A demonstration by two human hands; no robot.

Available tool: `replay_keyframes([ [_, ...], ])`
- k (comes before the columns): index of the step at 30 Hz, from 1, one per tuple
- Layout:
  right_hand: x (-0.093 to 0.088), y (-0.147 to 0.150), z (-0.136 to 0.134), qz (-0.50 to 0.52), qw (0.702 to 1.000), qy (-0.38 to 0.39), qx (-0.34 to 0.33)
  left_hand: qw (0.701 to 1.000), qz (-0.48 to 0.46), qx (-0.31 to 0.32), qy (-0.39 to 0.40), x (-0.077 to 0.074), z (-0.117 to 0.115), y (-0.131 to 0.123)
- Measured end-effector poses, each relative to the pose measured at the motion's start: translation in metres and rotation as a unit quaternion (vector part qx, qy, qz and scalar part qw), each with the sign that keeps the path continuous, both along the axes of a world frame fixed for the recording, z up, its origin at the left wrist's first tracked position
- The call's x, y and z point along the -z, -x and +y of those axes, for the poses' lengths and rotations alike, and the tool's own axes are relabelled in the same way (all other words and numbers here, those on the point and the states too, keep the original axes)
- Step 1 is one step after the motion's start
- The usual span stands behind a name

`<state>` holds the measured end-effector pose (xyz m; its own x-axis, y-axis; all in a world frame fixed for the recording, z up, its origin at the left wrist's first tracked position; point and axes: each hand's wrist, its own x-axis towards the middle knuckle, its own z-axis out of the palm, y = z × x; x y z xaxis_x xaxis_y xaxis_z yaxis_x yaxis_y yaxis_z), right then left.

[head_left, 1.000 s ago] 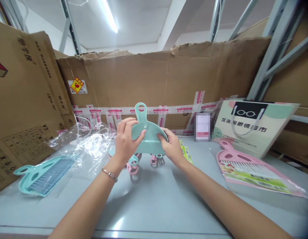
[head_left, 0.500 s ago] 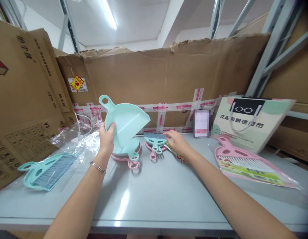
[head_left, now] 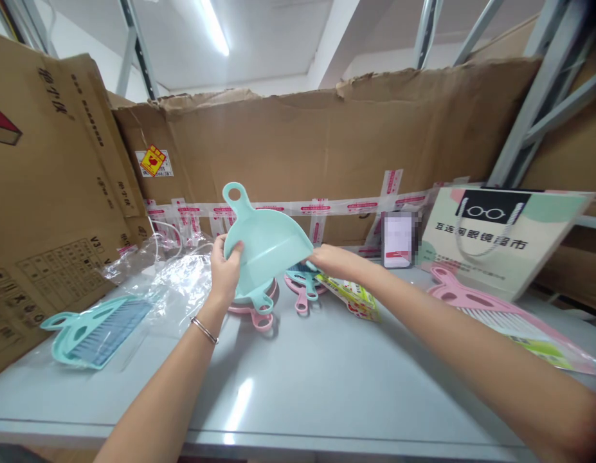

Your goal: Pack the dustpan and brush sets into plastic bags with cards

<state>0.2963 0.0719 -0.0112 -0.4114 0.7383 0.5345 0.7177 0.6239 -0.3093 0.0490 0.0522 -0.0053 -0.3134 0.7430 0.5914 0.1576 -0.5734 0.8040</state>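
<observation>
My left hand [head_left: 225, 265] grips a mint-green dustpan [head_left: 269, 241] by its left side, thumb on the inner face and its looped handle pointing up. Just below sit another mint dustpan [head_left: 261, 301] and a pink dustpan [head_left: 262, 321], stacked with handles toward me. My right hand [head_left: 329, 258] is closed at the raised dustpan's right corner, with a bit of a mint-green brush at its fingertips; the dustpan hides most of that brush. Under it lie a mint hand brush [head_left: 311, 292] and a pink hand brush [head_left: 302, 305]. Printed cards [head_left: 353, 297] lie beneath my right wrist.
A bagged mint dustpan-and-brush set [head_left: 98, 331] lies left beside crumpled clear plastic [head_left: 194, 283]. At right are a pink set [head_left: 505, 318], a paper bag [head_left: 510, 241] and a phone [head_left: 397, 239]. Cardboard [head_left: 278, 148] walls the back of the grey table [head_left: 298, 386].
The dustpan in my left hand has moved right, toward my right hand. My right fingers have closed near the brushes, and more of the printed cards shows.
</observation>
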Motion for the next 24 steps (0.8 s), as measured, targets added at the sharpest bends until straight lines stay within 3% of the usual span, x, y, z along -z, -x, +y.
replay_keyframes([
  [2, -0.014, -0.016, -0.004, 0.001, 0.999, -0.030, -0.024, 0.998, -0.013, -0.051, -0.044, 0.000, 0.001, 0.002],
  [4, -0.032, -0.032, -0.016, 0.075, 0.993, -0.084, -0.025, 0.993, -0.016, -0.080, -0.081, 0.001, 0.002, 0.003],
  [7, -0.061, -0.043, -0.045, 0.189, 0.972, -0.137, 0.010, 0.995, -0.008, -0.067, -0.076, 0.003, 0.004, 0.002],
  [9, -0.076, -0.038, -0.065, 0.241, 0.966, -0.095, 0.010, 0.998, 0.010, -0.027, -0.047, 0.005, 0.003, -0.002],
  [12, -0.086, -0.014, -0.082, 0.291, 0.954, 0.042, -0.061, 0.996, 0.046, 0.072, 0.018, 0.009, -0.002, -0.013],
  [15, -0.076, 0.015, -0.080, 0.337, 0.922, 0.154, -0.107, 0.971, 0.046, 0.208, 0.112, 0.013, -0.013, -0.027],
  [18, -0.055, 0.031, -0.070, 0.395, 0.900, 0.170, -0.068, 0.938, 0.003, 0.296, 0.178, 0.017, -0.024, -0.040],
  [24, -0.018, 0.021, -0.058, 0.371, 0.919, 0.127, 0.037, 0.925, 0.000, 0.289, 0.248, 0.024, -0.028, -0.049],
])
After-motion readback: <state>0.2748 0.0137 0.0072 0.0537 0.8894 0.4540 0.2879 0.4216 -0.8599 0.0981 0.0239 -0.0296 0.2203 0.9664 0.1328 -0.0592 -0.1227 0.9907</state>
